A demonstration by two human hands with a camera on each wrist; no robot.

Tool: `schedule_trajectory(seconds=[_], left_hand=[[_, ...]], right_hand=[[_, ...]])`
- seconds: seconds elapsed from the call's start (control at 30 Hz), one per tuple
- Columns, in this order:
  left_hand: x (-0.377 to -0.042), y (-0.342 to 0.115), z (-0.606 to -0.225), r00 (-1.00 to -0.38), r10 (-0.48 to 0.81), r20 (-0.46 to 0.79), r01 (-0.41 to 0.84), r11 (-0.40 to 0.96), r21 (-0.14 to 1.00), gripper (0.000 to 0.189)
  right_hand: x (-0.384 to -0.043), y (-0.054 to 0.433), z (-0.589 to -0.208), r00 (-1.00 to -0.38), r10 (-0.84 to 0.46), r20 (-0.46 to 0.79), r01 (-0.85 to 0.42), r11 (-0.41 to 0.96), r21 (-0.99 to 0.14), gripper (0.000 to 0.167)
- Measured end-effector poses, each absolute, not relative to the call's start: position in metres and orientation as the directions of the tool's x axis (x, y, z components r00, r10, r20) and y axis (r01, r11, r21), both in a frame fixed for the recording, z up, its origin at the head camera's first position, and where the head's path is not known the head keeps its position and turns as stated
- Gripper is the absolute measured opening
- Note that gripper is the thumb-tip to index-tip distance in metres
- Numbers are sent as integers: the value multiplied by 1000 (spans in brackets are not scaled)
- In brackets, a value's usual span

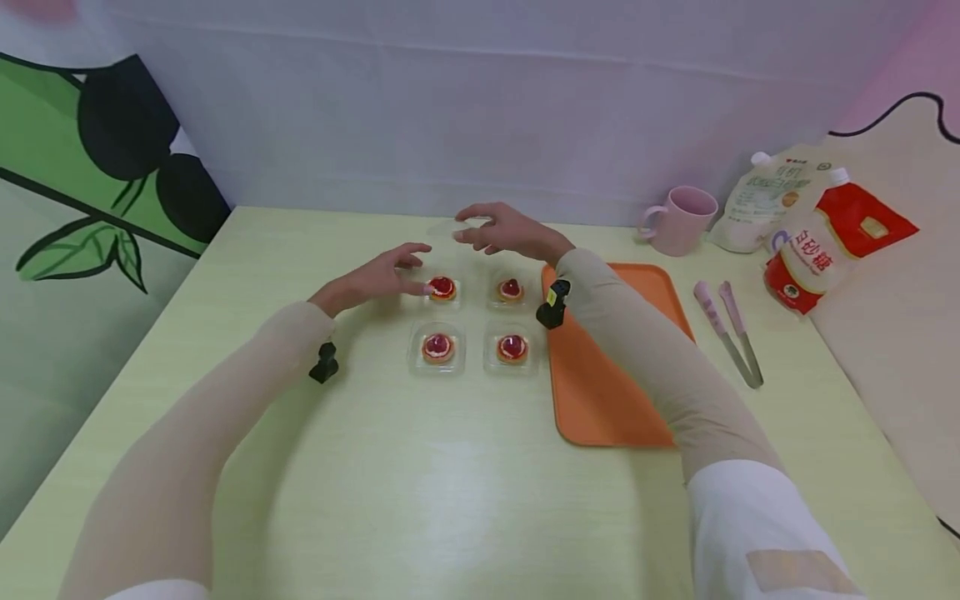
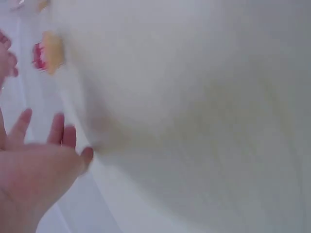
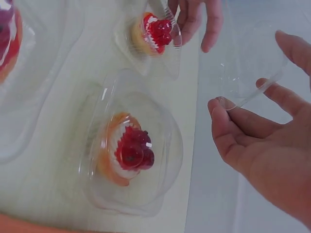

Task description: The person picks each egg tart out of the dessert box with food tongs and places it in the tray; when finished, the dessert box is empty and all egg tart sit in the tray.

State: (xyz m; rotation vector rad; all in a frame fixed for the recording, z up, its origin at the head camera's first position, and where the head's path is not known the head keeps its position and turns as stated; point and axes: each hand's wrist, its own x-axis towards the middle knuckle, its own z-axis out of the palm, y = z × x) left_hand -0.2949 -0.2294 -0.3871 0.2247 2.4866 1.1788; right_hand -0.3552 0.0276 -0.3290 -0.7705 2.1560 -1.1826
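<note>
In the right wrist view my right hand pinches a thin clear plastic lid by its edge, raised above the table. In the head view that right hand is over the back of the table. My left hand reaches beside the far-left fruit tart, its thumb close to the tart and its fingers spread. This tart sits in a clear plastic tray. The far-right tart is under a clear domed cover. Two more boxed tarts, near left and near right, stand in front.
An orange tray lies to the right, partly under my right arm. Beyond it are tongs with pink handles, a pink mug, a white spouted pouch and a red spouted pouch. A pale cloth wall borders the back.
</note>
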Motion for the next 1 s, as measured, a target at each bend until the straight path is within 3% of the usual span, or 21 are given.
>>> schedule_trajectory(seconds=[0.1, 0.2, 0.33, 0.43, 0.67, 1.0], left_hand=[[-296, -229, -383, -974, 192, -123, 12, 583, 812, 68], [-296, -224, -378, -987, 108, 120, 160, 551, 819, 58], [-293, -213, -368, -908, 119, 401, 383, 622, 683, 51], [-292, -206, -365, -840, 157, 519, 475, 676, 564, 46], [-291, -197, -364, -775, 164, 611, 515, 724, 459, 39], [-292, -189, -362, -804, 160, 573, 484, 736, 474, 42]], right_hand=[[-355, 28, -327, -683, -703, -199, -149, 401, -904, 59], [-351, 27, -323, -692, -691, -211, -66, 351, -934, 59], [-348, 23, -319, -696, -670, -258, 62, 302, -951, 59], [-347, 22, -318, -693, -660, -289, 131, 278, -952, 59], [-347, 21, -320, -705, -638, -309, 181, 259, -949, 59], [-349, 21, -323, -707, -626, -329, 206, 263, -943, 61]])
